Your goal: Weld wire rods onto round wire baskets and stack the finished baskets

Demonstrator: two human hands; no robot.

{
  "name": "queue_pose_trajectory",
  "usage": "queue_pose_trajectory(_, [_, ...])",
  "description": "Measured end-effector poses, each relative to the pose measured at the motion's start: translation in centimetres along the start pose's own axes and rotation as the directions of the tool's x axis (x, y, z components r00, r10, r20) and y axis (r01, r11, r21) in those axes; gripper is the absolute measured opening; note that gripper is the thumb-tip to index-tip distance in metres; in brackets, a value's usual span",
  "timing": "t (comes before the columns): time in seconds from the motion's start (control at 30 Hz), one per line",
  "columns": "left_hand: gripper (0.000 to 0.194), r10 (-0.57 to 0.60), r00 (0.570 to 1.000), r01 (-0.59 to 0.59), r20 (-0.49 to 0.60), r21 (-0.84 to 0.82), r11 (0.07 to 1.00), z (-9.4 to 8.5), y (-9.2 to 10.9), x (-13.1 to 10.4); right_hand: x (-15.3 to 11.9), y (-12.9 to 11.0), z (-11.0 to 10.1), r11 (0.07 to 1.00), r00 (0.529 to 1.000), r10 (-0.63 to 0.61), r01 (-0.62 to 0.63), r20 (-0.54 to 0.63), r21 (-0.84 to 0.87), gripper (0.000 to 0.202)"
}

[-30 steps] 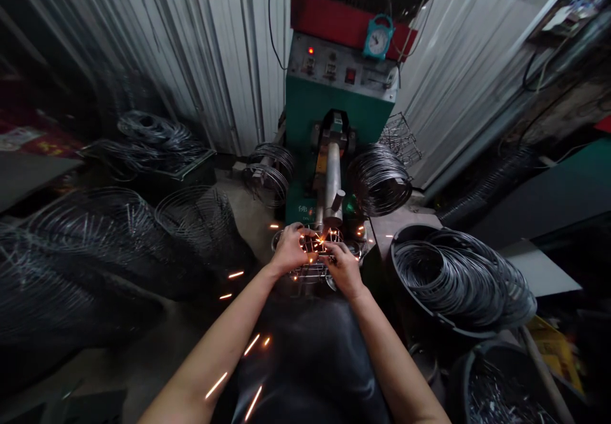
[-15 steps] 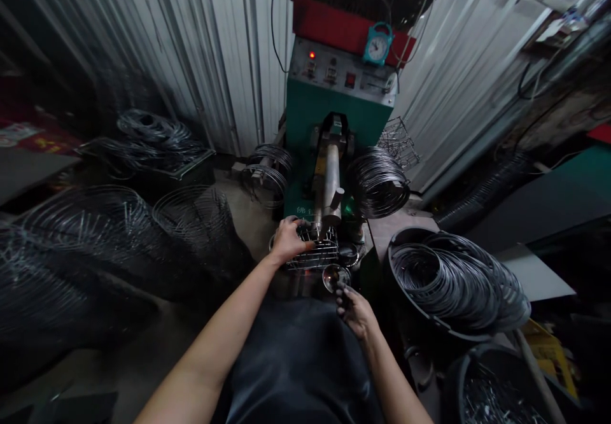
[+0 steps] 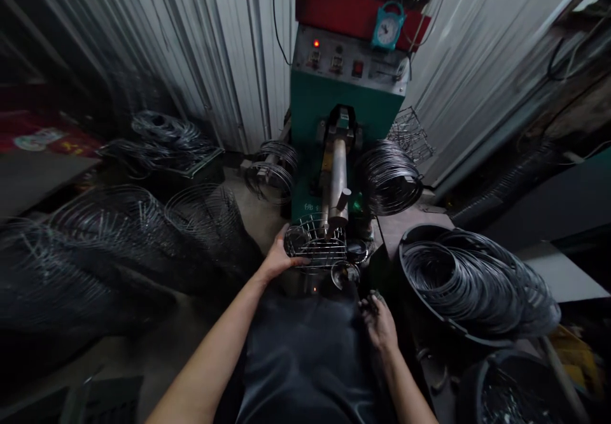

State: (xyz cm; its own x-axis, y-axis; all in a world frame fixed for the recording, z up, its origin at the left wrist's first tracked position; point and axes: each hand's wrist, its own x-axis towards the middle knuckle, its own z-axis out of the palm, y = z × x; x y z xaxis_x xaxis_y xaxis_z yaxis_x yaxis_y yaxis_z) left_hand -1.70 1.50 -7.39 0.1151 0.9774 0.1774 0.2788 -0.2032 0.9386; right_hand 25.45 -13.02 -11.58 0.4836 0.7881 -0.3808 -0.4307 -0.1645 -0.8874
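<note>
A wire basket [image 3: 319, 252] sits under the metal arm [image 3: 339, 179] of a green machine [image 3: 351, 102]. My left hand [image 3: 280, 256] grips the basket's left side, its thumb along the near edge. Low on the right, my right hand [image 3: 379, 319] is near my dark apron [image 3: 308, 354], its fingers curled; whether they hold anything is too dark to tell. Between that hand and the basket is a small round metal dish [image 3: 344, 274] with small dark contents. Another round dish [image 3: 357, 251] lies just beyond it.
Wire coils [image 3: 271, 172] hang left of the machine and more coils [image 3: 389, 179] right of it. A tub [image 3: 432, 322] of wire rings stands at right, with a bin [image 3: 515, 386] of small metal pieces below. Wire baskets [image 3: 114, 220] fill the left.
My right hand has drawn back from the small dish, down and to the right. My left hand has shifted to the basket's left side, and more of the basket shows. The view has shifted slightly.
</note>
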Motion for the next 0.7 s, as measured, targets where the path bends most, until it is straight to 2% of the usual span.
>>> queue_pose_trajectory(0.07, [0.111, -0.069, 0.998, 0.068, -0.006, -0.140, 0.988, 0.6, -1.2, -0.5, 0.8, -1.1, 0.8, 0.993, 0.997, 0.064, -0.067, 0.040, 0.096, 0.024])
queue_pose_trajectory(0.13, [0.105, -0.091, 0.995, 0.082, -0.027, -0.244, 0.966, 1.1, -1.7, -0.6, 0.8, -1.7, 1.6, 0.995, 0.995, 0.066, -0.072, 0.077, 0.070, 0.024])
queue_pose_trajectory(0.2, [0.099, -0.090, 0.995, 0.075, -0.039, -0.290, 0.954, 1.2, -1.6, -0.5, 0.2, -1.6, 1.8, 0.998, 0.997, -0.011, 0.015, 0.080, -0.054, 0.027])
queue_pose_trajectory(0.27, [0.095, -0.080, 0.997, 0.071, -0.020, -0.301, 0.951, 0.9, -1.2, -1.0, -0.6, -0.7, 1.5, 0.957, 0.986, -0.134, 0.155, 0.102, -0.246, 0.028])
queue_pose_trajectory(0.33, [0.095, -0.073, 0.997, 0.077, 0.026, -0.305, 0.949, 0.3, -0.6, -2.1, -1.4, 0.6, 0.6, 0.858, 0.958, -0.223, 0.282, 0.182, -0.429, 0.027])
queue_pose_trajectory(0.4, [0.098, -0.052, 0.996, 0.071, 0.073, -0.288, 0.955, -0.2, 0.1, -3.6, -2.1, 1.5, -0.4, 0.747, 0.920, -0.258, 0.383, 0.295, -0.543, 0.025])
queue_pose_trajectory(0.47, [0.098, -0.001, 0.997, 0.016, 0.080, -0.191, 0.981, -0.6, 1.0, -5.0, -2.6, 1.1, -0.9, 0.657, 0.881, -0.283, 0.466, 0.380, -0.592, 0.023])
queue_pose_trajectory(0.53, [0.097, 0.082, 0.995, -0.083, 0.058, 0.006, 0.997, -0.8, 2.3, -6.0, -3.3, -0.7, -0.3, 0.584, 0.828, -0.304, 0.552, 0.471, -0.595, 0.021])
queue_pose_trajectory(0.67, [0.093, 0.201, 0.976, -0.216, 0.078, 0.373, 0.902, -0.3, 5.9, -6.3, -4.9, -6.7, 3.4, 0.411, 0.671, -0.236, 0.725, 0.703, -0.553, 0.017])
queue_pose_trajectory(0.7, [0.092, 0.210, 0.973, -0.230, 0.095, 0.428, 0.874, -0.1, 6.7, -6.3, -5.2, -8.0, 4.6, 0.367, 0.656, -0.199, 0.739, 0.728, -0.565, 0.017])
